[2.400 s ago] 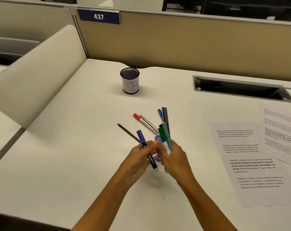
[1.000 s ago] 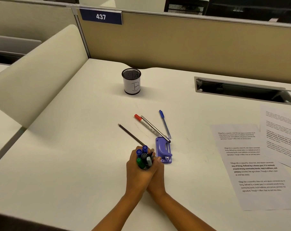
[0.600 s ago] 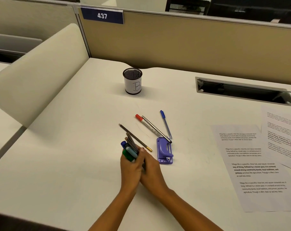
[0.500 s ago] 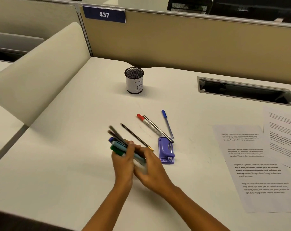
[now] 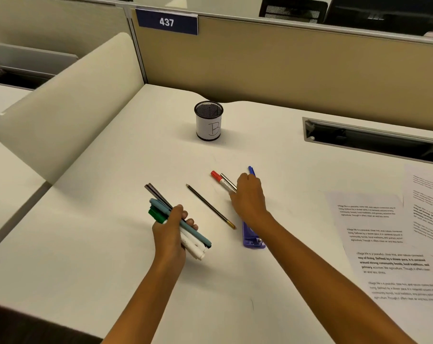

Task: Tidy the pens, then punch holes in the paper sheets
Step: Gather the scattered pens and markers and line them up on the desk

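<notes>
- Left hand (image 5: 169, 234) is wrapped tight around a bundle of markers and pens (image 5: 178, 223), light, rigid, smooth barrels that could slide out.
- Right hand (image 5: 247, 194) curls down over the red-capped pen (image 5: 220, 181) and blue pen (image 5: 251, 170) on the desk (image 5: 98, 244); whether the fingers have pinched anything, I cannot tell.
- Loose pencil (image 5: 210, 206) lies between the hands; best pinched mid-shaft.
- Mesh pen cup (image 5: 208, 121) waits well apart.

This is looking like an open-plan office. A white desk (image 5: 91, 244) is sitting against tan cubicle partitions (image 5: 284, 65), and a blue plate (image 5: 166, 21) reading 437 is numbering the workstation. A cable slot (image 5: 369, 140) is running along the desk's back edge, a mesh pen cup (image 5: 208, 120) is standing near it, and printed paper sheets (image 5: 384, 244) are lying at the right. Beyond the partition a dark office chair (image 5: 292, 8) is showing.
</notes>
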`<state>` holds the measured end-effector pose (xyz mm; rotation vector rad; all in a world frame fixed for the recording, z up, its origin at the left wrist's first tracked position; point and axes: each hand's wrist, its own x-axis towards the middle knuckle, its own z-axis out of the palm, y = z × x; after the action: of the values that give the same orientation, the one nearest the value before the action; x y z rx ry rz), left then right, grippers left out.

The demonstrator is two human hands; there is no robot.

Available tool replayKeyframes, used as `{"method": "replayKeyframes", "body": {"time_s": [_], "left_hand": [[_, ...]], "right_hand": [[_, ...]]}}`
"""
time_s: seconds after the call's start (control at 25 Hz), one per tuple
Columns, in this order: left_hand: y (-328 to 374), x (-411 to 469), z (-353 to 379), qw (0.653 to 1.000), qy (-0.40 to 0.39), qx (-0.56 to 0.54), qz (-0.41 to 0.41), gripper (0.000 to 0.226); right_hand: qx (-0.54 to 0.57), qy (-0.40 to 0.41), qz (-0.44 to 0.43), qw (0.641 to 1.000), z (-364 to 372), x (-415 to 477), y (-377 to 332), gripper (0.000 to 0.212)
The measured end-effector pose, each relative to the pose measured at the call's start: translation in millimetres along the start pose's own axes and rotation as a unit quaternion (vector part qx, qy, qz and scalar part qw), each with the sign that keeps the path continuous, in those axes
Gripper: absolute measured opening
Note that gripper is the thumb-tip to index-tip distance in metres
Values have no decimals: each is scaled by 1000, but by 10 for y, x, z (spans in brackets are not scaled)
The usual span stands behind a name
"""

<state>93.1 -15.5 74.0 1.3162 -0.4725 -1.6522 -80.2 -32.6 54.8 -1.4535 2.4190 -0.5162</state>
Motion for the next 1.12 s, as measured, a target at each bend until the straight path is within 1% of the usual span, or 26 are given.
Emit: {"method": "replayKeyframes", "body": {"time_s": [0.04,0.08,0.24,0.32,0.44,0.48,0.6,0.64,0.68,0.8,0.84,0.96,1.12], "left_hand": [[-18,-3,-5,1000,-4,5,-10,13],[-42,1,-17,1000,-6,11,-17,12],[-136,26,-61,998,6,47,-37,11],[-167,40,-81,997,7,55,-45,12],[-189,60,-89,997,2,63,-54,12],[-196,66,-88,996,1,65,-57,12],[-223,85,-73,995,0,69,-67,12],[-231,89,-68,995,0,69,-70,12],[-238,93,-64,995,-1,70,-73,12],[-259,100,-47,994,-5,76,-78,12],[-265,105,-38,994,-6,76,-79,12],[-275,115,-22,994,-8,76,-79,13],[-281,124,-40,993,-10,77,-84,14]], "right_hand": [[-63,-30,-8,998,0,55,-18,27],[-100,-50,-13,994,6,104,-35,29],[-125,-67,-4,990,107,231,-97,28],[-94,-77,7,993,136,280,-142,26],[60,-56,53,995,41,374,-147,31],[82,-41,68,993,-8,401,-110,32],[56,20,93,994,-109,464,107,25],[46,29,104,993,-125,476,180,27],[35,26,115,992,-131,488,249,31],[-9,-16,136,991,-119,517,394,45],[-22,-27,135,990,-109,523,423,44],[-27,-44,112,992,-95,533,447,31],[14,-12,105,994,-146,553,336,29]]}}
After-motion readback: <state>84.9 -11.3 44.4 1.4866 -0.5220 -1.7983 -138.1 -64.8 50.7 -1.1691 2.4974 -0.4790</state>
